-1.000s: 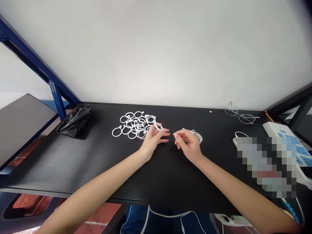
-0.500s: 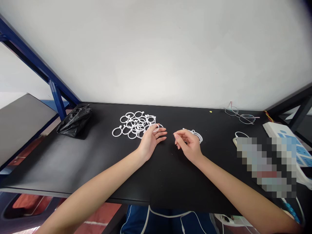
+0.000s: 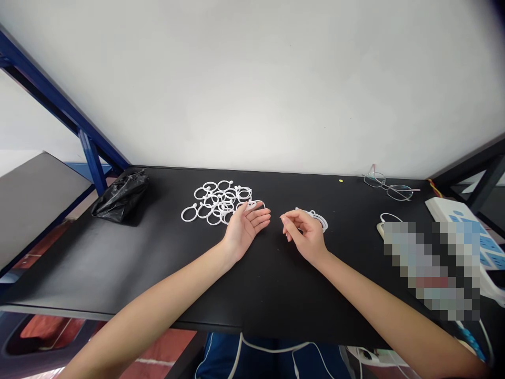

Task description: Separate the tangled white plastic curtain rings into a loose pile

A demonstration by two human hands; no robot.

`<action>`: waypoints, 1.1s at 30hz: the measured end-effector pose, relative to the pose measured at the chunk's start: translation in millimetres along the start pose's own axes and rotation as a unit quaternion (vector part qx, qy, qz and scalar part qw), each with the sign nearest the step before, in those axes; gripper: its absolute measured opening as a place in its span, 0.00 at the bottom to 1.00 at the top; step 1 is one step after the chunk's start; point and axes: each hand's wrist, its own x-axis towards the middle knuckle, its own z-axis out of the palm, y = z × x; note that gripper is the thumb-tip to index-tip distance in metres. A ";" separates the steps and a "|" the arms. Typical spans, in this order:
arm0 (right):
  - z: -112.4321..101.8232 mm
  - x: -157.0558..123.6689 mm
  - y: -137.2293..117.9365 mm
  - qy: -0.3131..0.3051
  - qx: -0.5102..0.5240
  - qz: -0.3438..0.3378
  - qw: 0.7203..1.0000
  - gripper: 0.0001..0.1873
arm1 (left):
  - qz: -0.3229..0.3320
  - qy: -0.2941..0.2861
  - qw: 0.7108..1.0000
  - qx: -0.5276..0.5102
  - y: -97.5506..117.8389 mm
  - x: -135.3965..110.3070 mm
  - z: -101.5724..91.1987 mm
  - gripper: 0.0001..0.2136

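Note:
A pile of white plastic rings [image 3: 216, 202] lies on the black table [image 3: 158, 263], back and left of centre. My left hand [image 3: 245, 226] rests at the pile's right edge, palm turned up and fingers stretched out. One white ring [image 3: 257, 203] lies just at its fingertips, and I cannot see a grip on it. My right hand [image 3: 304, 231] hovers a little to the right, fingers curled with thumb and forefinger tips close together and nothing visible in them. A small stack of white rings [image 3: 320, 219] sits right behind that hand.
A crumpled black plastic bag [image 3: 121, 197] lies at the back left. Eyeglasses [image 3: 389, 187] rest near the wall at the right, with a white cable [image 3: 389, 217] and a white power strip [image 3: 469, 226] beyond. A blue frame post [image 3: 90, 158] and grey shelf [image 3: 35, 195] stand left.
My left hand has lowered the ring it held up pinched, dropped toward the table and spread its fingers. The right hand has hardly moved.

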 end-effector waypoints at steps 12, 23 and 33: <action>0.5 -1.4 0.1 0.000 -0.012 -0.003 1.000 0.09 | 0.005 -0.015 1.000 0.003 -2.1 1.0 -2.9 0.16; -7.5 2.1 16.3 0.008 -0.478 -0.053 0.877 0.18 | 0.004 -0.031 0.999 0.017 -1.1 -1.0 -2.6 0.15; -4.2 -4.7 13.1 -0.075 -0.537 -0.004 0.840 0.26 | 0.002 -0.048 0.999 0.021 -0.8 -1.5 -3.6 0.17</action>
